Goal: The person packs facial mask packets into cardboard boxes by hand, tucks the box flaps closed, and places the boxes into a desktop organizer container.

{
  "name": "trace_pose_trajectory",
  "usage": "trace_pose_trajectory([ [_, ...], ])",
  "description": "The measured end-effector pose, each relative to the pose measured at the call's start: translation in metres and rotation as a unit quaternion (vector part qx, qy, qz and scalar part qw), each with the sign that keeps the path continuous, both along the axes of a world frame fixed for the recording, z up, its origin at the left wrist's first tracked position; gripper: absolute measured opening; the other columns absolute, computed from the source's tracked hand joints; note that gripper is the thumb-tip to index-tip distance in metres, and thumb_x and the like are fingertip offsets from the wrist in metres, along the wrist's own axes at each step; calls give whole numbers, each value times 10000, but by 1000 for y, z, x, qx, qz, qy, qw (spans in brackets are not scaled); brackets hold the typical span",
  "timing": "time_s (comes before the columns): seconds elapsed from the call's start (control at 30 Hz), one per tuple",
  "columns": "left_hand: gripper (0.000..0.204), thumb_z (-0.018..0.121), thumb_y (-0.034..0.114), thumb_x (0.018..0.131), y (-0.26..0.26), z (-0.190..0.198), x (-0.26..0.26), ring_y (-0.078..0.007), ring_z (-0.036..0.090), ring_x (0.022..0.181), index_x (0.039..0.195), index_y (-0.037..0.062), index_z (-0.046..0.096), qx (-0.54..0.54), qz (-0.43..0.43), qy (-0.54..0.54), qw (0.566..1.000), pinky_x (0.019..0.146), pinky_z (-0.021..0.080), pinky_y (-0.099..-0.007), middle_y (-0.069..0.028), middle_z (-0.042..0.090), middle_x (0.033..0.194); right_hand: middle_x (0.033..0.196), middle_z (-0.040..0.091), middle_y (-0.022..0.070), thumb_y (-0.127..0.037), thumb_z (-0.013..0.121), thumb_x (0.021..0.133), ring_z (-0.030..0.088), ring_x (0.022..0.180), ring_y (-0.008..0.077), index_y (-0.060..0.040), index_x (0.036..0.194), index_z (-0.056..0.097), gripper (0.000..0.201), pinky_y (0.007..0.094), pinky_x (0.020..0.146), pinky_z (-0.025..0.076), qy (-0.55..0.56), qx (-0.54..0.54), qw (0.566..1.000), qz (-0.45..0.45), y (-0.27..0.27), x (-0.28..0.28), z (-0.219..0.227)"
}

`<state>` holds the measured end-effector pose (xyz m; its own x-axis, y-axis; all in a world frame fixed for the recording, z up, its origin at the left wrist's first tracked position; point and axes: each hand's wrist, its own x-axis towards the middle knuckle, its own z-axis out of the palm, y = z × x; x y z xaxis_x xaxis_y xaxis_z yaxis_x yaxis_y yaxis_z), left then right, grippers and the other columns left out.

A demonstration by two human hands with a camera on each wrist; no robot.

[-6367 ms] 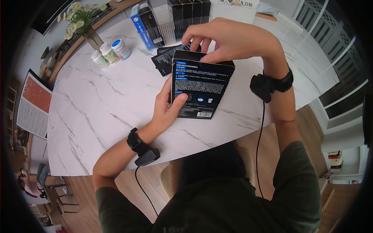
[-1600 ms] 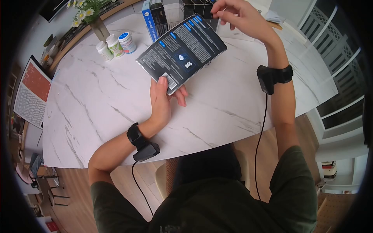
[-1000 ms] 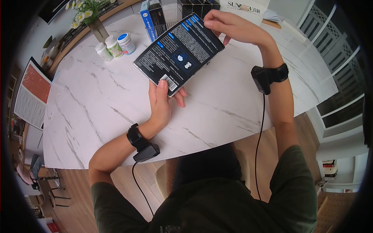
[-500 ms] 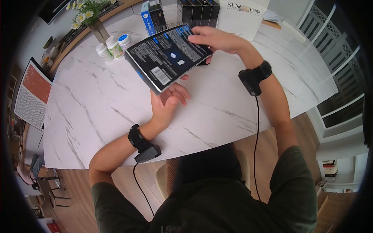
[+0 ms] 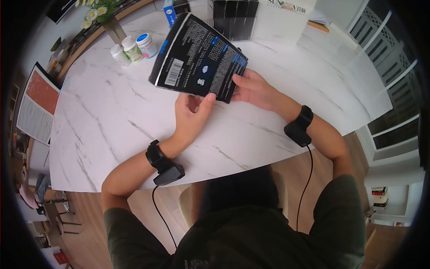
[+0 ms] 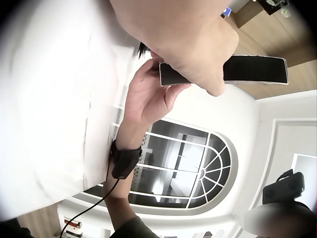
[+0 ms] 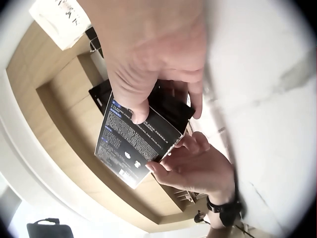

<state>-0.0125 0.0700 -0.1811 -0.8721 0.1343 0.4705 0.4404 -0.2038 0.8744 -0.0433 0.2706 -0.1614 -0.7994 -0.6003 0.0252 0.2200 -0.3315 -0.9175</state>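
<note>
A black cardboard box with white and blue print and a barcode is held tilted above the table, its barcode end toward the upper left. My left hand grips its lower edge, thumb on the printed face. My right hand holds the lower right end, thumb on the same face and fingers behind. In the left wrist view the black narrow side of the box shows beside my left hand. The right wrist view has the printed face under my right thumb, with a dark piece sticking out behind the box.
Three small tubs stand on the marble-patterned table at the left, near a vase of daisies. Behind the box are several black boxes in a clear holder, a blue box and a white bag.
My right hand has left the box's top end, come nearer and down, and now grips it at the lower right. The box has turned, its barcode end swinging up and left.
</note>
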Motion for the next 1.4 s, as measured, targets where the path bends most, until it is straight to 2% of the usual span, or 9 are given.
trace_pose_trajectory([
  [0.3, 196, 543, 180, 903, -5, 8, 0, -111, 526, 587, 892, -15, 520, 33, 4, 0, 999, 516, 429, -241, -55, 563, 702, 1230, 524, 53, -301, 536, 910, 528, 1110, 206, -104, 1264, 426, 420, 416, 932, 428, -74, -141, 987, -32, -6, -1, 5],
  [0.5, 178, 515, 184, 916, -3, 6, -1, -136, 535, 590, 919, 6, 521, 91, 10, -3, 996, 531, 444, -269, -74, 571, 717, 1135, 573, 53, -181, 527, 901, 603, 970, 172, -85, 1196, 487, 313, 337, 718, 536, -37, -59, 996, -56, -4, 0, -1],
  [0.57, 168, 521, 168, 912, -5, 5, -2, -135, 533, 577, 919, 0, 521, 10, -29, -6, 1000, 518, 445, -267, -64, 564, 702, 1079, 592, 45, -153, 551, 885, 611, 911, 147, -81, 1158, 505, 286, 290, 633, 536, -6, 1, 998, -59, -3, 0, -1],
  [0.67, 167, 530, 159, 907, -6, 8, 2, -134, 529, 534, 918, -7, 525, -72, -57, -66, 994, 494, 441, -260, -60, 567, 695, 1037, 601, 28, -172, 564, 880, 600, 891, 121, -84, 1133, 519, 272, 270, 611, 524, 0, 38, 995, -88, -3, 4, 4],
  [0.9, 199, 511, 167, 916, -8, 10, 1, -142, 523, 469, 927, -31, 527, -61, -107, -75, 990, 464, 431, -257, -88, 575, 661, 1040, 601, 21, -206, 580, 875, 587, 876, 106, -90, 1113, 533, 269, 257, 577, 503, 26, 39, 994, -103, -5, 6, 5],
  [1.0, 285, 475, 236, 933, -9, 12, 2, -150, 530, 474, 948, -44, 529, -40, -94, -76, 992, 456, 432, -262, -120, 588, 664, 1082, 593, 28, -190, 579, 875, 565, 980, 130, -90, 1134, 521, 284, 297, 608, 515, 34, 64, 991, -113, -4, 6, 9],
  [1.1, 397, 424, 331, 949, -10, 11, 0, -159, 537, 476, 983, -52, 524, -40, -65, -35, 996, 446, 429, -262, -151, 604, 690, 1020, 620, 51, -197, 575, 873, 609, 865, 144, -62, 1112, 517, 281, 266, 528, 476, 61, 70, 982, -166, -1, 2, 14],
  [1.2, 475, 371, 399, 956, -9, 17, -1, -165, 529, 470, 988, -51, 517, 4, -56, -38, 998, 460, 436, -267, -173, 609, 720, 786, 619, 70, -209, 564, 863, 564, 510, 151, -24, 1013, 513, 243, 229, 422, 354, 71, 52, 967, -237, 1, 1, 22],
  [1.4, 564, 260, 509, 951, 0, 16, -14, -156, 499, 487, 1071, 10, 495, 66, -30, -59, 996, 478, 410, -260, -155, 615, 875, 691, 531, 35, -176, 563, 858, 482, 471, 108, -38, 935, 494, 172, 229, 425, 352, 75, 47, 949, -302, 35, -30, -1],
])
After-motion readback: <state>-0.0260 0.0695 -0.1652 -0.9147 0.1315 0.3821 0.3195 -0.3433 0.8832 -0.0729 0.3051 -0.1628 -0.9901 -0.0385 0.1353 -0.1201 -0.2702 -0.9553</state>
